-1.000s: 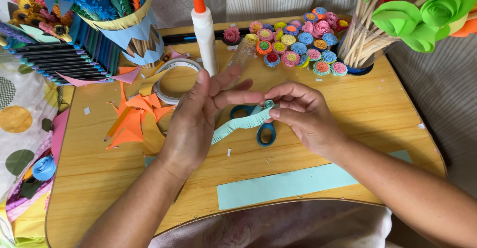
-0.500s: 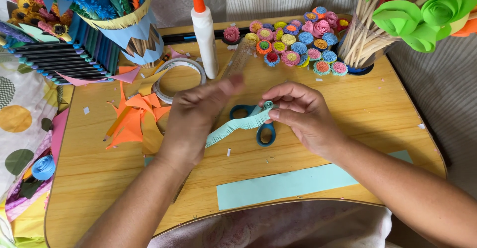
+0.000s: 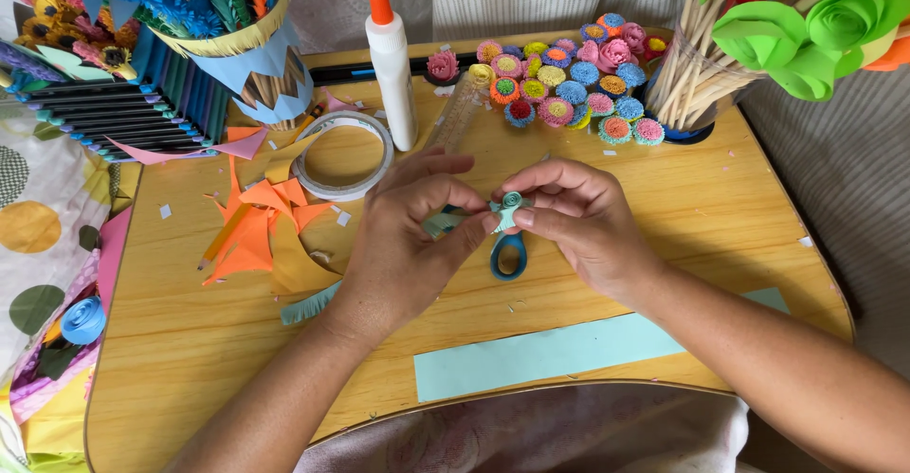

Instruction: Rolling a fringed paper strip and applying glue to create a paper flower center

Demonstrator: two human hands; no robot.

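Both hands meet just above the blue-handled scissors (image 3: 508, 255) — left hand (image 3: 412, 245) and right hand (image 3: 578, 222) pinch a rolled teal paper coil (image 3: 510, 204) between fingertips, its fringed tail (image 3: 308, 307) trailing left of the scissors.

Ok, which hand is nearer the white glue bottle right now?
Left. The left hand sits just below the glue bottle, slightly to its right; the right hand is farther right, past the rolled teal paper coil.

Left hand (image 3: 403, 236): fingers now curled, no longer spread | fringed teal strip (image 3: 512, 209): now wound into a tight coil between both hands' fingertips | right hand (image 3: 578, 222): shifted slightly, pinching coil | loose tail shorter.
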